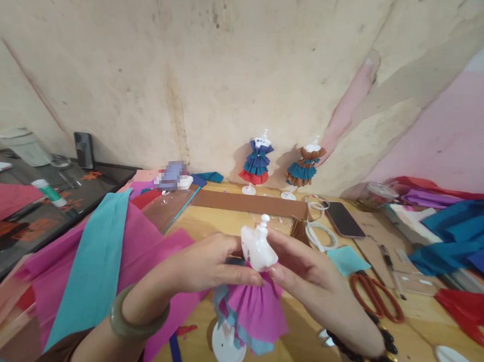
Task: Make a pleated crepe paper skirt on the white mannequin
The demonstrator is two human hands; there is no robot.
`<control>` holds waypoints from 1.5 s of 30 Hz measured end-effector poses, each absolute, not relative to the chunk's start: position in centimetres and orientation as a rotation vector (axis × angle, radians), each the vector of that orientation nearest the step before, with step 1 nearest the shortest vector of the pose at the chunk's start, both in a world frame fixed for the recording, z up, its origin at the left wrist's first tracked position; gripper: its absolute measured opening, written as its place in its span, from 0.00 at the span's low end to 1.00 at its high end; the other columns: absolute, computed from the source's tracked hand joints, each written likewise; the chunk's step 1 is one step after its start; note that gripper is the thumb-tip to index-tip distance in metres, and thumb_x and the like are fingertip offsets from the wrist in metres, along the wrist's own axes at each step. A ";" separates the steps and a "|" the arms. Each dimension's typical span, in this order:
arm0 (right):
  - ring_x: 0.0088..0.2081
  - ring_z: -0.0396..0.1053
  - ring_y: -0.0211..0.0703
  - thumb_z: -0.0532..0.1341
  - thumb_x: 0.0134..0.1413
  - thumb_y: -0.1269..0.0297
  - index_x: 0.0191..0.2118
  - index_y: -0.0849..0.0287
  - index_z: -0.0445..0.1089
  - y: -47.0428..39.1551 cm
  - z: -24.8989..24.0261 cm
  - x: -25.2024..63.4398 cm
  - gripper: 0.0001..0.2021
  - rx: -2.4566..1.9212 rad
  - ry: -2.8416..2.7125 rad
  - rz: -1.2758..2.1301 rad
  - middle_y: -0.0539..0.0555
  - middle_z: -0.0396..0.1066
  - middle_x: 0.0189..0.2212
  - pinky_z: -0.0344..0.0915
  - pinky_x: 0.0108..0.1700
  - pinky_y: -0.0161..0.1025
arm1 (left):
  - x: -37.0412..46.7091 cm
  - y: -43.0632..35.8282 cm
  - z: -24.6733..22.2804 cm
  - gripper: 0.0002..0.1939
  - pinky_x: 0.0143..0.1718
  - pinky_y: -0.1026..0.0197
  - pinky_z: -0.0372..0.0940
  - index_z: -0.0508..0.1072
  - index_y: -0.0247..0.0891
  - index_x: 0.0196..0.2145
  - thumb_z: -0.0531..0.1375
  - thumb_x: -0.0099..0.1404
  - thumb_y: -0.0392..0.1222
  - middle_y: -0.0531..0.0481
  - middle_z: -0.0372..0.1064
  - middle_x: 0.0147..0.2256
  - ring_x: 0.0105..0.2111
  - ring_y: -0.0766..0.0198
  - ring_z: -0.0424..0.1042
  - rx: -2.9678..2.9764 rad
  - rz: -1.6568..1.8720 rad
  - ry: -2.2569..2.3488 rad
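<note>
A small white dress form (259, 246) stands tilted between my hands, on a round white base (228, 344). Around its waist is a gathered magenta skirt (260, 308) with light blue layers showing beneath. My left hand (214, 262) grips the form's waist from the left, its thumb on the skirt's top edge. From the right, my right hand (307, 267) closes on the same waist, thumb at the front and fingers behind the form.
Two dressed miniature forms (258, 161) (306, 166) stand by the wall. Orange-handled scissors (375, 298), a phone (345, 220) and a pen (390, 270) lie right. Magenta and turquoise sheets (93, 261) spread left; a brown strip (247, 202) crosses behind.
</note>
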State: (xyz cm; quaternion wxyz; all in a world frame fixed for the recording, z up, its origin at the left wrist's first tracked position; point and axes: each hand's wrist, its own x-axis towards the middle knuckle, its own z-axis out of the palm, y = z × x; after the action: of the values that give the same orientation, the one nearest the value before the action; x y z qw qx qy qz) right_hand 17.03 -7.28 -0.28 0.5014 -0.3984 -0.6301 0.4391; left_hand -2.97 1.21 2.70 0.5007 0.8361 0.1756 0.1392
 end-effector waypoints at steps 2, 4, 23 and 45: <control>0.59 0.69 0.45 0.66 0.60 0.63 0.56 0.35 0.69 -7.3 -0.3 17.0 0.21 -0.977 -1.540 1.009 0.47 0.71 0.59 0.60 0.64 0.50 | -2.9 1.0 2.7 0.13 0.42 0.61 0.65 0.76 0.39 0.43 0.61 0.66 0.48 0.49 0.77 0.42 0.41 0.57 0.75 2.032 0.334 0.444; 0.58 0.69 0.46 0.66 0.59 0.63 0.55 0.35 0.71 -7.2 -0.3 17.0 0.20 -0.991 -1.536 0.966 0.46 0.72 0.57 0.61 0.64 0.51 | -2.9 0.9 2.8 0.14 0.43 0.60 0.66 0.76 0.38 0.45 0.61 0.67 0.49 0.47 0.77 0.43 0.42 0.56 0.75 2.038 0.335 0.468; 0.49 0.76 0.40 0.70 0.54 0.62 0.50 0.42 0.76 -6.3 -0.6 16.7 0.17 -0.790 -1.164 1.079 0.50 0.78 0.50 0.73 0.49 0.33 | -2.4 0.7 2.7 0.10 0.41 0.63 0.64 0.76 0.39 0.43 0.63 0.67 0.46 0.51 0.80 0.40 0.38 0.59 0.77 2.442 0.784 0.587; 0.53 0.74 0.43 0.69 0.56 0.63 0.49 0.42 0.76 -5.6 -1.6 15.5 0.15 -0.713 -1.060 1.123 0.50 0.76 0.53 0.71 0.53 0.40 | -2.3 1.3 1.6 0.25 0.52 0.51 0.67 0.70 0.35 0.54 0.67 0.60 0.40 0.42 0.78 0.44 0.48 0.52 0.75 1.816 0.829 0.578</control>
State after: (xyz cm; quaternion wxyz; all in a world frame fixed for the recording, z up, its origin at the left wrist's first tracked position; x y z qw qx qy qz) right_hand 15.46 -5.55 -1.56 0.6596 -0.3152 -0.4682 0.4964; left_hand -2.31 1.30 1.60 0.5069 0.7533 0.2396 0.3437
